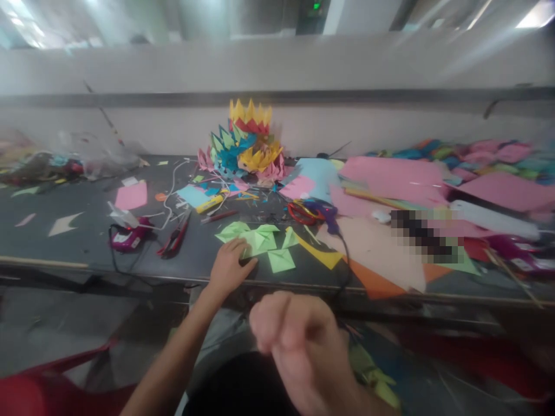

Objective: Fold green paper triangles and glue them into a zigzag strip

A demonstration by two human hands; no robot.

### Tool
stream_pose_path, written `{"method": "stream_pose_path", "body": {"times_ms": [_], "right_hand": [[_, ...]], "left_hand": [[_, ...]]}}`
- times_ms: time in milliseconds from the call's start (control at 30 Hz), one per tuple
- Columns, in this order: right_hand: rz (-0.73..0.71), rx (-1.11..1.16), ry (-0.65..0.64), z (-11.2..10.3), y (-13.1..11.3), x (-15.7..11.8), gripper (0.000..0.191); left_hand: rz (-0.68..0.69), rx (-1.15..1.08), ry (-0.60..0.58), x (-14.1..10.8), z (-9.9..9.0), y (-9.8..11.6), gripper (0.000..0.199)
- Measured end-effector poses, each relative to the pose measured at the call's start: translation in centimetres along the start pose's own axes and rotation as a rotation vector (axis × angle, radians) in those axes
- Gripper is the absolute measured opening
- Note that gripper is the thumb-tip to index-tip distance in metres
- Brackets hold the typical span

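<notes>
My left hand [229, 266] lies at the table's front edge, its fingers stretched onto light green folded paper pieces [264, 238] and its thumb spread apart. A square green folded piece [281, 260] lies just right of that hand. My right hand [299, 329] is raised close to the camera, blurred, with its fingers curled into a fist; whatever is inside, if anything, is hidden. Beyond the green pieces lie red-handled scissors [301, 212] and a purple glue gun [325, 214]. Left of my left hand are red-handled pliers [176, 237] and a yellow cutter knife [209, 203].
Colourful folded-paper crowns [247, 144] are piled at the back. Pink sheets [394, 176] and a peach sheet [377, 248] cover the right side. A purple device [130, 234] with a cord sits at left. Part of a red chair [39, 396] shows below the dark table [87, 242].
</notes>
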State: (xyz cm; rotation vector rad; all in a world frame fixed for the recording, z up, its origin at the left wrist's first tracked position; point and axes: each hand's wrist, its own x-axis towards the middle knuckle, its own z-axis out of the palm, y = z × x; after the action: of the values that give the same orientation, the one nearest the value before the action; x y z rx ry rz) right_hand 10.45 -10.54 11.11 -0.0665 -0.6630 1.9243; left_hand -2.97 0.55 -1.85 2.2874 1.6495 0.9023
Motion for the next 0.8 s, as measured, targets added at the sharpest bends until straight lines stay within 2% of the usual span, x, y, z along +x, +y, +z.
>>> {"method": "stream_pose_path", "body": {"times_ms": [33,67,233,333,433,533,633,700,767,800], "right_hand": [[-0.045,-0.137,0.115,-0.1,0.2,0.0,0.009],[-0.044,-0.242,0.160,-0.5,0.5,-0.1,0.007],[0.031,-0.647,0.218,-4.3,1.4,-1.3,0.008],[-0.028,-0.742,0.282,-5.7,0.9,-1.8,0.010],[-0.148,-0.772,0.173,-4.8,-0.5,-1.9,0.006],[-0.249,-0.811,-0.023,-1.6,-2.3,-1.9,0.016],[-0.257,-0.870,-0.140,1.2,-3.6,-1.8,0.028],[-0.261,-1.033,-0.181,0.9,-3.8,-2.0,0.019],[-0.306,-1.183,-0.201,-1.5,-3.5,-2.8,0.007],[-0.323,-1.249,-0.206,-3.3,-3.3,-3.4,0.011]], "left_hand": [[0.001,-0.001,0.006,0.0,0.0,0.0,0.029],[0.001,0.000,0.011,0.1,0.0,0.0,0.029],[-0.011,0.003,0.008,0.1,0.0,0.1,0.028],[-0.011,0.011,0.010,0.1,0.0,0.1,0.028],[-0.021,0.038,0.009,0.0,0.1,0.1,0.030],[-0.037,0.066,-0.013,0.0,0.1,0.2,0.032],[-0.048,0.093,-0.032,0.0,-0.1,0.5,0.035],[-0.049,0.102,-0.038,0.1,-0.2,0.5,0.036],[-0.045,0.100,-0.055,0.3,-0.4,0.5,0.035],[-0.045,0.097,-0.067,0.4,-0.5,0.4,0.033]]}}
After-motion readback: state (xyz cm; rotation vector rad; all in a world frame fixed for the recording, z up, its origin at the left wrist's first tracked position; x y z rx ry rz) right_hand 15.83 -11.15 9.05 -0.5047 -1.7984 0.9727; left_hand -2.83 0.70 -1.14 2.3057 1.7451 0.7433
